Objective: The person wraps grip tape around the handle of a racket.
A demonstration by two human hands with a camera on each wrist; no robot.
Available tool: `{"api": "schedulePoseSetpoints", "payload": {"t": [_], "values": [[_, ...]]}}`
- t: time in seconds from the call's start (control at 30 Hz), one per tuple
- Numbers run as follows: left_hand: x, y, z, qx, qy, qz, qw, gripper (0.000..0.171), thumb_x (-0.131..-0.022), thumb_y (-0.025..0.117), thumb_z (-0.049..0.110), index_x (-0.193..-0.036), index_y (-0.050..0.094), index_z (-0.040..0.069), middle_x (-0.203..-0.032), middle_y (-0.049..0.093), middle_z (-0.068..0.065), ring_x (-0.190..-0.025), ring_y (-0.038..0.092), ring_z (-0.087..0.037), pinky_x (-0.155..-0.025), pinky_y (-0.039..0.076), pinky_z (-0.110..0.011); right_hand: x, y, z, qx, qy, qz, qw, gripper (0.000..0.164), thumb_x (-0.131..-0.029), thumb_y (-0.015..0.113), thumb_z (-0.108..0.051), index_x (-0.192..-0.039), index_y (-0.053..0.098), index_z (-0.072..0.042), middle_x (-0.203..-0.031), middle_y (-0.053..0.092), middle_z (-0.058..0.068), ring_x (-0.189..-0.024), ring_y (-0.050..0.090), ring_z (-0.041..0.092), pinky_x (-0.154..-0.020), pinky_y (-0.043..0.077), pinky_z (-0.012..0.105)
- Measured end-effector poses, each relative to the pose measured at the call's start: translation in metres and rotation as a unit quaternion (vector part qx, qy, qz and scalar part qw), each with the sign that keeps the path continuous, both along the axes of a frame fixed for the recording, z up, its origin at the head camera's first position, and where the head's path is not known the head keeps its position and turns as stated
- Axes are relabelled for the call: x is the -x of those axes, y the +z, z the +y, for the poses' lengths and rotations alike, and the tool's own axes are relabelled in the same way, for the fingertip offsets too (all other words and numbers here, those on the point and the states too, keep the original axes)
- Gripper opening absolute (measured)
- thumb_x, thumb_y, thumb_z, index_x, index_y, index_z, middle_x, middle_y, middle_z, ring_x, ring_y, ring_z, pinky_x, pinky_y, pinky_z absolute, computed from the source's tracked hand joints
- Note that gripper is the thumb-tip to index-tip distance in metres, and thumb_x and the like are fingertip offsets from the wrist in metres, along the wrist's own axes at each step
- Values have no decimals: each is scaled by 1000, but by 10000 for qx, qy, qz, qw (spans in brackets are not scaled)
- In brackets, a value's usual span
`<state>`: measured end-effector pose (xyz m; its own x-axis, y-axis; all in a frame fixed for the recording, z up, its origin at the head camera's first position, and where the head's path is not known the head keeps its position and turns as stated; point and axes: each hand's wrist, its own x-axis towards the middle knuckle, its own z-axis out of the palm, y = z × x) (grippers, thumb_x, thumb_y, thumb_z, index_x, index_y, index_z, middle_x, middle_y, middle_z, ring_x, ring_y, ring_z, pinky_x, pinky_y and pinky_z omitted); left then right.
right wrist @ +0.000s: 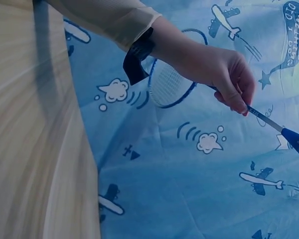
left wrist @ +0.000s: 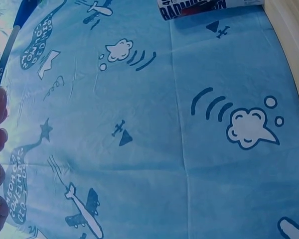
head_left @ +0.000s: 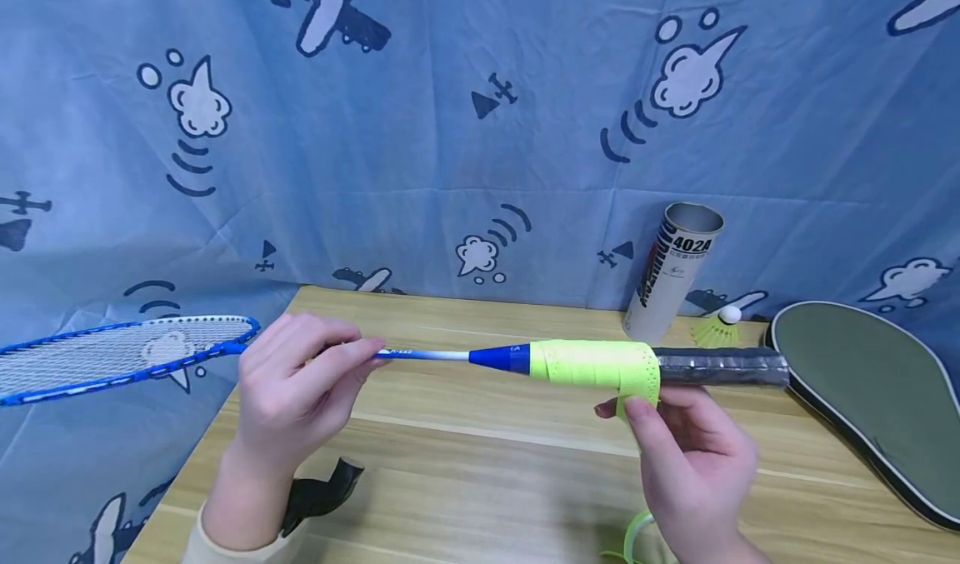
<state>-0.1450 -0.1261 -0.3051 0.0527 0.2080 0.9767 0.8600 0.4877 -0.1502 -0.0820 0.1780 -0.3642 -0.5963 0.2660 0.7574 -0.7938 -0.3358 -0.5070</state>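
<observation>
A blue and white badminton racket (head_left: 431,355) is held level above the wooden table, its strung head out to the left. My left hand (head_left: 300,381) pinches the thin shaft between thumb and fingers, which also shows in the right wrist view. Neon yellow overgrip tape (head_left: 592,362) wraps the handle from the blue cone to about its middle. Beyond the tape, the black handle (head_left: 720,366) is bare to its end. Below the handle, my right hand (head_left: 697,456) pinches the loose tail of the tape under the thumb, fingers behind it.
A white shuttlecock tube (head_left: 672,272) stands upright at the table's back, with a yellow shuttlecock (head_left: 717,329) beside it. A green racket cover (head_left: 870,397) lies on the right. More tape (head_left: 636,535) curls near the front. A patterned blue curtain (head_left: 420,131) hangs behind the table (head_left: 465,481).
</observation>
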Motion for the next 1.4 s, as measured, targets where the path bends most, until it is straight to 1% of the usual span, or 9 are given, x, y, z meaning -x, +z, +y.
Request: {"api": "schedulePoseSetpoints", "payload": {"t": [0.2,0.33,0.47,0.57,0.8,1.0,1.2,1.3,1.4], "values": [[0,-1,3,-17,374,-19,9993,33,-99,72,25,-75,78,4,-70,67,-7,-59,55,-25,-56,34,-34,1,2,3,8,-249,-377,9990,20,-85,56,32,-103,63,26,-102,74,21,-77,73,24,-75,63,30],[2,-3,4,-82,612,-61,9981,31,-99,72,26,-78,79,4,-72,68,-8,-63,57,-28,-60,36,-39,4,2,5,-24,-84,-288,9995,22,-85,52,34,-104,61,27,-101,75,21,-75,74,25,-76,63,32],[4,-4,4,-103,769,-155,9969,32,-101,69,27,-79,79,5,-73,66,-9,-62,55,-26,-58,34,-38,5,5,5,-163,-287,-451,9984,24,-84,51,34,-104,61,26,-102,75,20,-79,76,24,-77,63,32],[5,-4,4,-36,767,-175,9969,34,-102,67,27,-78,78,6,-71,64,-8,-58,51,-24,-54,30,-35,5,6,5,-260,-510,-691,9960,22,-85,52,34,-101,62,23,-102,75,18,-79,77,22,-78,63,31],[5,-1,2,192,551,-186,9981,32,-99,70,26,-76,77,4,-69,63,-6,-53,51,-21,-49,36,-33,6,6,5,-116,-335,-632,9974,18,-86,51,33,-98,61,24,-99,74,20,-76,76,25,-77,63,34],[6,0,3,144,444,-89,9989,30,-100,71,23,-76,77,7,-66,61,-4,-51,45,-18,-47,31,-29,6,6,6,-189,-354,-675,9969,21,-87,50,33,-101,63,24,-105,74,21,-77,77,24,-79,63,31],[6,1,4,123,526,-32,9985,32,-100,70,26,-76,78,6,-69,65,-5,-53,49,-21,-50,32,-32,6,6,6,-201,-243,-505,9982,22,-85,49,34,-103,60,26,-106,72,22,-80,76,26,-77,63,33],[6,1,4,88,651,-58,9978,32,-100,70,27,-79,80,6,-70,67,-6,-57,53,-24,-55,34,-36,8,6,6,-138,-210,-354,9991,19,-87,49,33,-101,61,27,-102,73,21,-79,76,26,-80,63,33],[6,0,3,58,773,-121,9969,32,-101,69,28,-80,80,6,-69,66,-6,-57,53,-25,-57,34,-37,8,7,6,-230,-358,-440,9981,18,-88,52,30,-101,62,25,-99,75,18,-78,76,24,-82,62,30]]}}
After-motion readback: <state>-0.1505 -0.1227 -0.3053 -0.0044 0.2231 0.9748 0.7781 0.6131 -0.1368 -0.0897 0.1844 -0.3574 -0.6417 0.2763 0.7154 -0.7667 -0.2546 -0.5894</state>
